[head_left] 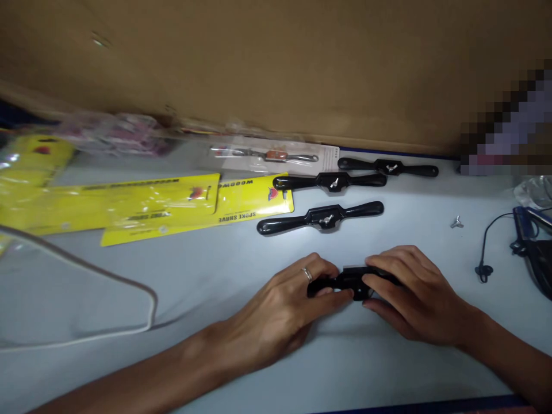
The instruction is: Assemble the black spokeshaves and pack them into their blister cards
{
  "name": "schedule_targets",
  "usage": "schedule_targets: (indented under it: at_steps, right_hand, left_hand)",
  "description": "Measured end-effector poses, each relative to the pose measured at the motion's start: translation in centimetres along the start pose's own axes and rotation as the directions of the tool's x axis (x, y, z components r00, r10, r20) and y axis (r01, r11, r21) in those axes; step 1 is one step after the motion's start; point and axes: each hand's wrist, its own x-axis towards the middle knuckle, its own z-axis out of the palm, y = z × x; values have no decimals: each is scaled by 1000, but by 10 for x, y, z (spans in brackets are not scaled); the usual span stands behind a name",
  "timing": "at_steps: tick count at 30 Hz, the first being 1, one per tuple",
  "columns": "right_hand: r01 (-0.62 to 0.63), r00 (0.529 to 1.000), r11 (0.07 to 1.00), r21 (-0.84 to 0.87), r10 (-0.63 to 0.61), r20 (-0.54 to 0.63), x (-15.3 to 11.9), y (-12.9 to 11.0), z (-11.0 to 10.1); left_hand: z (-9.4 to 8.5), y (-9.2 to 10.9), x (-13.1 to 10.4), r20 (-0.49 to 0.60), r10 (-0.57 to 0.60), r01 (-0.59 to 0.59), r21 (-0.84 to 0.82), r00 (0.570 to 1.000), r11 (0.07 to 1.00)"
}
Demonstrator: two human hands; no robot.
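A black spokeshave (354,282) is gripped at both ends over the near part of the table. My left hand (288,296), with a ring on one finger, wraps its left handle and lays a finger by the middle. The fingers of my right hand (414,293) close around its right side and cover that handle. Just beyond lies another black spokeshave (325,218) with a silver wing screw in its middle. Two similar spokeshaves, one nearer (332,183) and one farther (388,167), rest behind it. A loose silver wing screw (457,222) sits off to the right.
Yellow "Spoke Shave" cards (172,207) in clear plastic overlap at left. A packaged spokeshave (276,155) lies at the back, before a brown cardboard wall (276,69). A white cable (107,273) loops at left. Black earphones (483,271) and dark objects are at right.
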Motion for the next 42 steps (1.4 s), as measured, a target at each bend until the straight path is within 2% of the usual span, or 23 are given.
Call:
schedule_targets:
  at_steps: [5, 11, 19, 42]
  right_hand:
    - [-112, 993, 991, 69, 111, 28, 1, 1, -2]
    - [-84, 992, 989, 121, 72, 103, 3, 5, -9]
    - [-62, 995, 984, 165, 47, 91, 3, 8, -8]
    - [-101, 991, 978, 185, 81, 110, 4, 5, -9]
  left_hand:
    - [0, 0, -1, -4, 4, -4, 8, 1000, 1000]
    - [2, -1, -2, -9, 17, -17, -9, 1000, 1000]
    - [2, -1, 0, -20, 30, -30, -13, 999, 999]
    - [5, -2, -2, -20, 13, -14, -15, 1000, 1000]
